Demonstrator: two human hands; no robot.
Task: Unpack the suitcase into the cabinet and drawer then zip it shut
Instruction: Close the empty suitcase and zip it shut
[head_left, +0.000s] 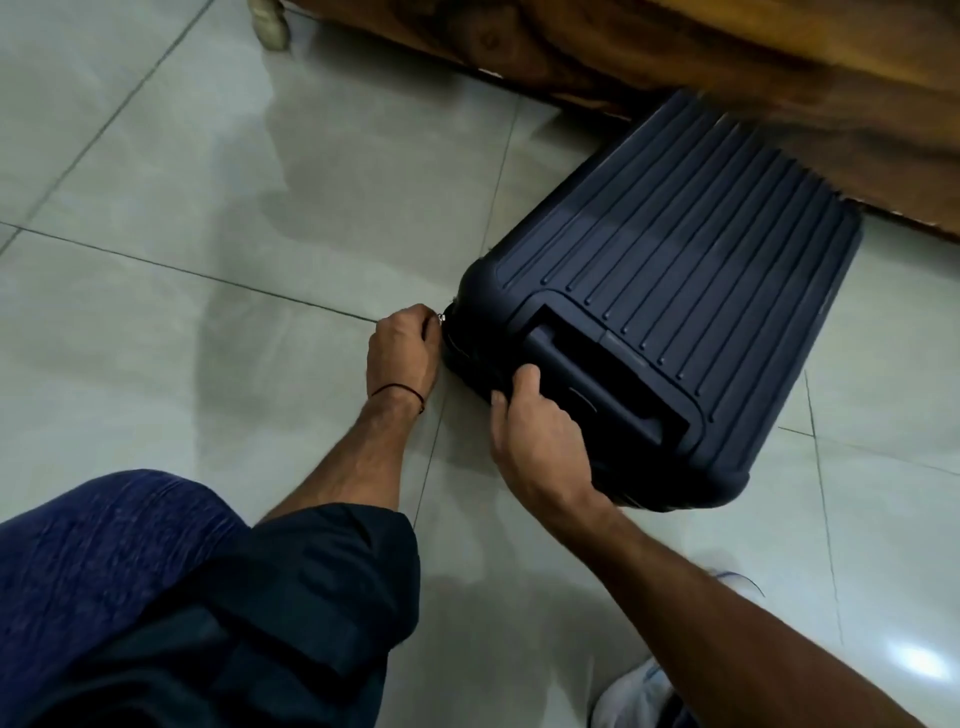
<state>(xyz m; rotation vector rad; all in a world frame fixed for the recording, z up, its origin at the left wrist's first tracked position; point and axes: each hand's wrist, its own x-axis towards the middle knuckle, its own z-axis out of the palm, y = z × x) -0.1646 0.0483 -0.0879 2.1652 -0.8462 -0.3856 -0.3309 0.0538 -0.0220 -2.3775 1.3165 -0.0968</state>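
Observation:
A dark navy ribbed hard-shell suitcase (691, 291) lies flat and closed on the tiled floor, its handle end towards me. My left hand (402, 353) is at the suitcase's near left corner and pinches a small silver zipper pull (442, 317) between curled fingers. My right hand (535, 431) grips the near edge of the shell beside the recessed carry handle (597, 384), thumb on top. The zip line itself is mostly hidden under the shell's edge.
A wooden furniture base (675, 57) runs along the back, touching the suitcase's far end, with a pale leg (270, 26) at top left. My knees in dark shorts (218, 613) fill the lower left. A white shoe (639, 696) sits bottom right.

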